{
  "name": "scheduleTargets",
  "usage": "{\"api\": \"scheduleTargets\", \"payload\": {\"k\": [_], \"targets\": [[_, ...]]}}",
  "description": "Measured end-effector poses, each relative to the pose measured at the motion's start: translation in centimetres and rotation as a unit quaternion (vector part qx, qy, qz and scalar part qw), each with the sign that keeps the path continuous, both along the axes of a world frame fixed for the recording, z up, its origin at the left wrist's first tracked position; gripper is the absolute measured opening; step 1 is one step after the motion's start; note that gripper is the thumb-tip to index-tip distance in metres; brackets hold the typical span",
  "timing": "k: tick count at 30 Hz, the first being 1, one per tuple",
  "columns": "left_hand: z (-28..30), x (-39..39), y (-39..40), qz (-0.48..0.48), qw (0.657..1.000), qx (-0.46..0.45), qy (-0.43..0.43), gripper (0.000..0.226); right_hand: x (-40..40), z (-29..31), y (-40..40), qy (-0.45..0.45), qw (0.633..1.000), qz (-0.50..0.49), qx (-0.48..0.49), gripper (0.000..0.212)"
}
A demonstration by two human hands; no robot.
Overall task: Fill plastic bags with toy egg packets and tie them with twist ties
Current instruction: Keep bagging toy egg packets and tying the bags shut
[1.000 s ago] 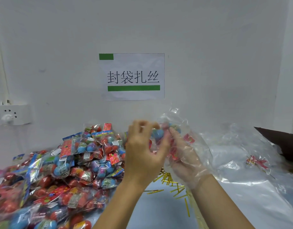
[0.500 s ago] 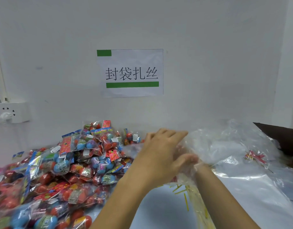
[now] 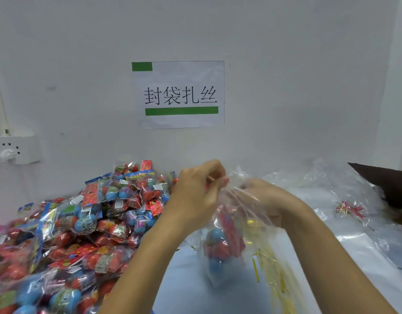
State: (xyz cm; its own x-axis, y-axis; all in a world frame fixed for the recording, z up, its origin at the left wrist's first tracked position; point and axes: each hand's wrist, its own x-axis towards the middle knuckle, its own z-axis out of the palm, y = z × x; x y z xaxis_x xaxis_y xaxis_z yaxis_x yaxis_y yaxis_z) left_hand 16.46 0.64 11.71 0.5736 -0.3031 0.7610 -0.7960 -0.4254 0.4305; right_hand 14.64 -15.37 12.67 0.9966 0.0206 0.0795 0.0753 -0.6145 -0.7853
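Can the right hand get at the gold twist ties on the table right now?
Probably not yet: the right hand grips the clear bag, which hangs over the twist ties. They lie just below, nothing else blocking.

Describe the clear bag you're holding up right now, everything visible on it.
The plastic bag is thin, clear, crinkled film, hanging roughly upright above the pale blue table. Red and blue toy eggs show through it. The left hand pinches its gathered top; the right hand grips the film beside it. It is motion-blurred; no tie visible on it.
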Motion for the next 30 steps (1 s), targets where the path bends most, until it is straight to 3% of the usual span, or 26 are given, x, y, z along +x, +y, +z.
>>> {"api": "scheduleTargets", "payload": {"k": [3,5,11,12,14,16,20,26,30], "targets": [[0.1,0.5,0.5,0.023,0.999,-0.042,0.012,0.017,-0.7,1.0,-0.6,-0.051,0.999,-0.01,0.004,0.015],[0.0,0.9,0.9,0.048,0.997,-0.063,0.025,0.016,-0.6,1.4,-1.3,-0.091,0.995,-0.041,0.014,0.026],[0.1,1.4,1.9,0.082,0.986,-0.126,0.067,0.017,-1.3,2.4,-3.0,-0.285,0.949,-0.136,0.017,0.012],[0.1,1.4,2.0,0.081,0.986,-0.129,0.074,0.016,-1.3,2.4,-3.2,-0.252,0.955,-0.153,-0.011,0.025],[0.2,1.4,2.1,0.071,0.985,-0.128,0.09,0.016,-1.1,1.9,-3.2,-0.104,0.974,-0.164,-0.117,0.064],[0.3,1.5,2.3,0.06,0.986,-0.115,0.106,0.017,-0.6,0.8,-2.9,-0.001,0.976,-0.143,-0.162,0.073],[0.2,1.4,2.9,0.036,0.988,-0.075,0.132,0.017,1.3,-1.4,-2.3,0.029,0.995,-0.098,-0.012,0.044],[-0.1,1.7,3.4,0.003,0.976,-0.053,0.213,0.017,1.7,-2.6,-1.9,0.051,0.992,-0.073,0.089,0.012],[0.3,2.0,3.6,0.058,0.966,-0.223,0.117,0.016,1.7,-1.1,-2.1,-0.103,0.969,-0.104,0.198,0.015]]}}
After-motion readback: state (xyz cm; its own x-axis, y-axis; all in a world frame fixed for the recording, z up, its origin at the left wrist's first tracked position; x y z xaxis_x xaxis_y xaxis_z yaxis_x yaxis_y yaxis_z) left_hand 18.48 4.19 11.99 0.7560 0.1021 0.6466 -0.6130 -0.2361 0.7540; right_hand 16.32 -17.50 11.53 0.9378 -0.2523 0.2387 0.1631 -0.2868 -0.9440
